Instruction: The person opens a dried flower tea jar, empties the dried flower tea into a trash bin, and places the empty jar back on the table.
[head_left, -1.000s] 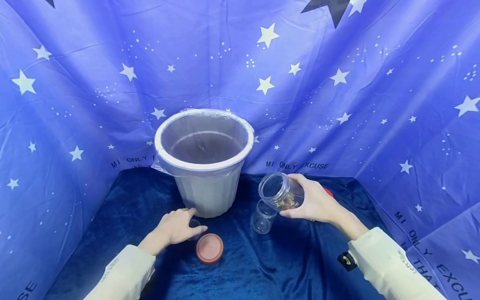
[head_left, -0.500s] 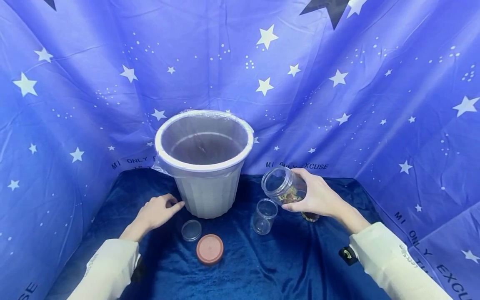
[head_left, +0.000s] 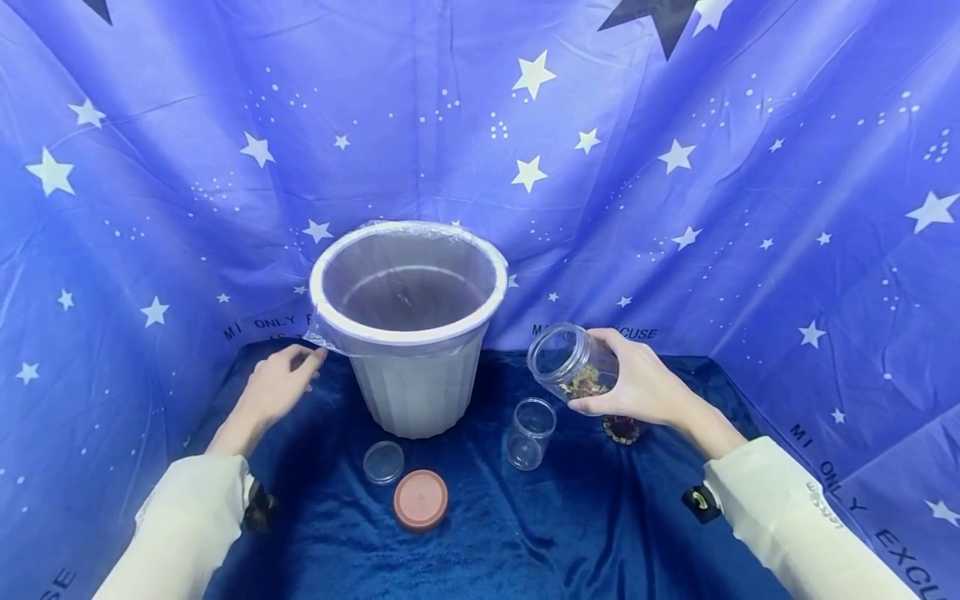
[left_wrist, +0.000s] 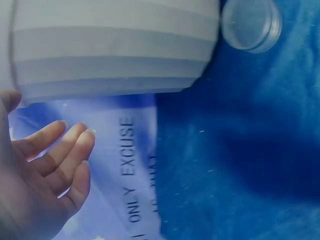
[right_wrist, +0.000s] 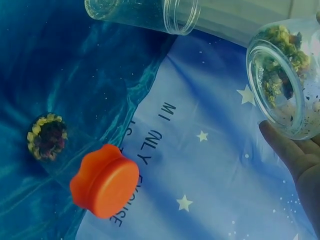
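Note:
My right hand [head_left: 626, 379] grips a clear plastic jar [head_left: 558, 358], tilted with its uncapped mouth toward the bin. Dried flower bits [head_left: 588, 383] lie inside it; the right wrist view shows the jar's base [right_wrist: 280, 90]. Beside the bin [head_left: 423, 387], my left hand [head_left: 277, 383] hangs with loosely curved fingers and its thumb and fingertips near the loose corner of the clear bin liner [head_left: 321, 337]. Whether they touch the liner I cannot tell. In the left wrist view, nothing shows within the curved fingers [left_wrist: 65, 150].
An uncapped clear jar [head_left: 531, 437] stands below the right hand. Left of it lie a clear lid [head_left: 383, 462] and a reddish-brown lid [head_left: 421, 500]. Another jar with dried flowers [right_wrist: 48, 137] and an orange lid [right_wrist: 105, 182] stands behind the right hand. Star-patterned cloth walls [head_left: 420, 125] surround the blue cloth.
My left hand has left the clear lid and risen leftward along the bin to its liner's corner. The tilted jar in my right hand has risen slightly rightward.

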